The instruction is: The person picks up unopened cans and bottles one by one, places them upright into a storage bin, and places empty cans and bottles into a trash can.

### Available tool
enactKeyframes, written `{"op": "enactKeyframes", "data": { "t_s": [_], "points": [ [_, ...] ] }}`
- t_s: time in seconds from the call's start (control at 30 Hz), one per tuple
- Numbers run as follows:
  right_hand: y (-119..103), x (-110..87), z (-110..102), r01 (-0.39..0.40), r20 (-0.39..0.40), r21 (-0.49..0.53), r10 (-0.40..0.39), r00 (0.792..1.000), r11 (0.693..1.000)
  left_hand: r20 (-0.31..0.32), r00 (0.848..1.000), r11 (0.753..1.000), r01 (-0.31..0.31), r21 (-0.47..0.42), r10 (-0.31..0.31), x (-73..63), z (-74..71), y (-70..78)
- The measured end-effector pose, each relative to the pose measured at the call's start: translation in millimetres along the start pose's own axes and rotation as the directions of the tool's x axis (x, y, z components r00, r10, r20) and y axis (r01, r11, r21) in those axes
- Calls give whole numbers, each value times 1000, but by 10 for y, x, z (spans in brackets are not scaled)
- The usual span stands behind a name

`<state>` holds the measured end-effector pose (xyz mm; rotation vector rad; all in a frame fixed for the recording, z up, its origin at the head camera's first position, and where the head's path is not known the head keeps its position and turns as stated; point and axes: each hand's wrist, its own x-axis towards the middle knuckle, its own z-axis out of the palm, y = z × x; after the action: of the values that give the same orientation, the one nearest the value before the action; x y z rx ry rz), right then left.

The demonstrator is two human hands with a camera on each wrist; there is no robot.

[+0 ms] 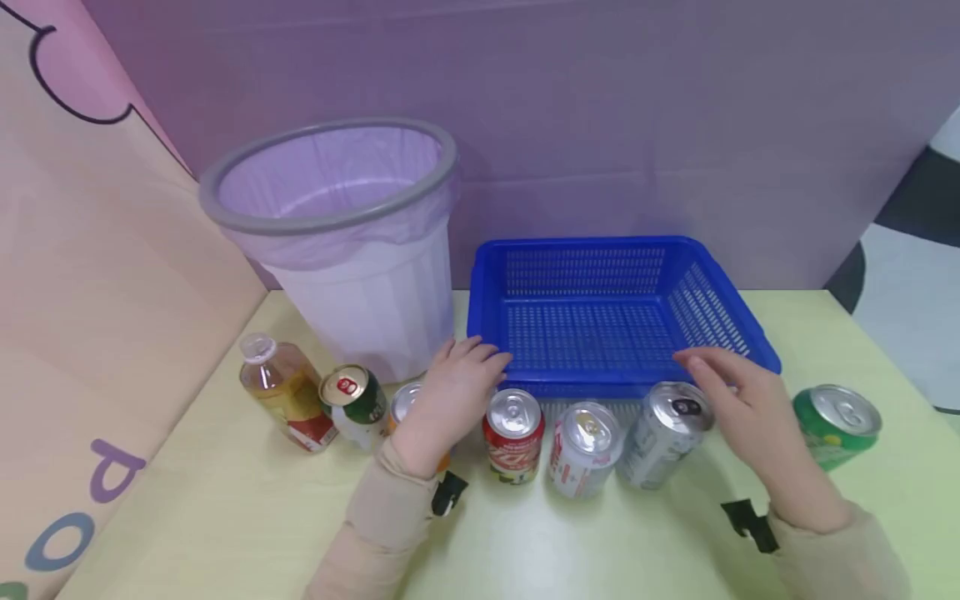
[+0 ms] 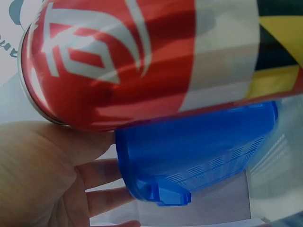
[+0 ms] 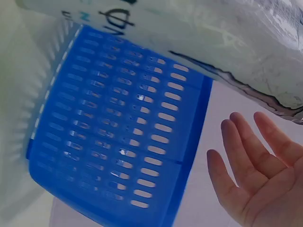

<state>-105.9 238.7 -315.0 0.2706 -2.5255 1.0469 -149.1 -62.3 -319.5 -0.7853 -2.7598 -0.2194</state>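
Note:
My left hand [image 1: 455, 392] is above the basket's near left corner, between an orange can [image 1: 406, 400] and a red can [image 1: 514, 442]. Its fingers are loosely extended and hold nothing. In the left wrist view, the red can [image 2: 113, 61] looms large above the hand [image 2: 38, 170]. My right hand [image 1: 750, 408] hovers beside a silver can [image 1: 660, 442], fingers apart and nothing in them; the right wrist view shows this hand [image 3: 265, 175] relaxed. A white can [image 1: 585, 450] stands between the red and silver ones. Behind them lies the blue basket [image 1: 600, 375], with nothing inside.
A white bin [image 1: 375, 308] with a grey rim and purple liner stands at the back left. In front of it are a juice bottle [image 1: 288, 392] and a green-and-white can [image 1: 356, 408]. A green can [image 1: 832, 425] is at the right. A purple wall [image 1: 600, 108] rises behind.

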Motion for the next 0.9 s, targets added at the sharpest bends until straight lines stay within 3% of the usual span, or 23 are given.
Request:
{"op": "enactKeyframes", "data": {
  "t_s": [0.3, 0.6, 0.77, 0.9],
  "points": [
    [76, -49, -24, 0, 0, 68, 0, 1000, 998, 21, 1000, 998, -3, -62, 4, 12, 44, -19],
    [106, -55, -319, 11, -87, 132, 0, 996, 991, 30, 998, 994, -44, -99, 47, 29, 69, -46],
    [199, -30, -484, -45, -158, 138, 67, 985, 989, 25, 999, 993, -44, -106, 47, 30, 79, -50],
    [289, -18, -578, -137, -183, 84, 150, 972, 987, 23, 999, 993, -37, -108, 40, 20, 83, -49]
  ]
}}
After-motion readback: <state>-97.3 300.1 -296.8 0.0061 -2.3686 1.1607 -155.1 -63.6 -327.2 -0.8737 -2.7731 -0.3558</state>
